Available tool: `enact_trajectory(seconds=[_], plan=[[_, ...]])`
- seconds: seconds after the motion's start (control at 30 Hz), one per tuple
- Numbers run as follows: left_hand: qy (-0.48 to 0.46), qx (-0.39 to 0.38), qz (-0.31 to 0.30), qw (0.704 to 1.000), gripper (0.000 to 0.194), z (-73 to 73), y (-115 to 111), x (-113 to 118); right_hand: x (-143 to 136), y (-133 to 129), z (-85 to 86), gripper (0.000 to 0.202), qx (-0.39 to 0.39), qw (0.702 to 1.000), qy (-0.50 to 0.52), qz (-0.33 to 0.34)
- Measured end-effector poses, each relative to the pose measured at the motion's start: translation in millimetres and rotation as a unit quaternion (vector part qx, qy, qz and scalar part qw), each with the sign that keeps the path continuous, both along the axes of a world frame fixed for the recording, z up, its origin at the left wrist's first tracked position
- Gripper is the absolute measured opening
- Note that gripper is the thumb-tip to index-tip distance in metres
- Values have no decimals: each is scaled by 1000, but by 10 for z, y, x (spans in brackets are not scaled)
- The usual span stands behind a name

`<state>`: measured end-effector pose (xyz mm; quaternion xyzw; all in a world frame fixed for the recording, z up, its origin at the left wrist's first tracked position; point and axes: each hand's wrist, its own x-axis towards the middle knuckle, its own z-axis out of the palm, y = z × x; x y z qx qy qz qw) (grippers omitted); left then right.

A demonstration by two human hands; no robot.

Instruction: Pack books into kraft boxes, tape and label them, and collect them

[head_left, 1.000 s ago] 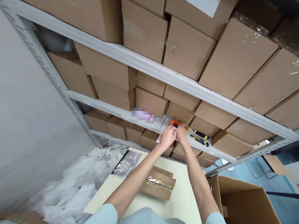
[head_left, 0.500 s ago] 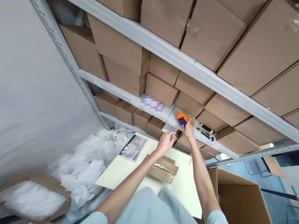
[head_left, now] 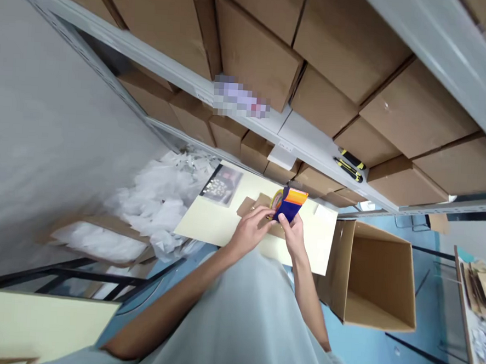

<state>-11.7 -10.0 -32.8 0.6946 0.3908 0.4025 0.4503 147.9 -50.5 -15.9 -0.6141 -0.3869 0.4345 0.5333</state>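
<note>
A tape dispenser (head_left: 290, 204), blue and orange with a yellowish tape roll on its left side, is held above the table. My right hand (head_left: 294, 234) is closed round its lower part, thumb on the blue face. My left hand (head_left: 250, 229) has its fingers bent together against the roll side of the dispenser; the exact fingertip contact is partly hidden. Under both hands lies a brown cardboard package (head_left: 246, 206), mostly covered by the hands and dispenser, on the pale yellow table (head_left: 201, 223).
A printed sheet (head_left: 222, 186) lies at the table's left. Cutters (head_left: 349, 169) rest on the grey shelf among cardboard boxes (head_left: 326, 102). A large open carton (head_left: 381, 273) stands right of the table; white plastic wrapping (head_left: 151, 198) heaps at its left.
The tape dispenser has come off the shelf edge to above the package in my right hand. My left hand has moved to meet it. The view has tilted further down.
</note>
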Motion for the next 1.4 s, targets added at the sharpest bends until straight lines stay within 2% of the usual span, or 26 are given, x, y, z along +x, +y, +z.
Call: enact_trajectory(seconds=[0.13, 0.3, 0.37, 0.43, 0.57, 0.8, 1.07, 1.2, 1.4], plan=[[8, 18, 17, 1000, 19, 133, -41, -114, 3, -53, 49, 57, 1, 998, -52, 19], [-16, -20, 67, 997, 37, 581, 104, -328, -59, -292, 166, 52, 8, 996, -82, 47], [-7, -24, 43, 999, 42, 772, 209, -387, -54, -398, 205, 51, -3, 993, -97, 65], [10, -35, -8, 999, 41, 917, 308, -404, -29, -487, 226, 49, -12, 990, -117, 84], [15, -79, -70, 994, 32, 1035, 396, -356, 29, -606, 224, 45, -24, 984, -138, 109], [23, -88, -81, 993, 29, 999, 326, -287, 100, -747, 162, 41, -32, 979, -167, 113], [58, 5, -42, 997, 24, 837, 106, -191, 302, -802, 59, 42, -56, 965, -198, 166], [44, -37, 2, 998, 20, 686, -15, -193, 496, -866, 142, 37, -88, 947, -226, 212], [7, -101, 100, 990, 15, 432, -65, -286, 768, -934, 398, 32, -149, 915, -253, 276]])
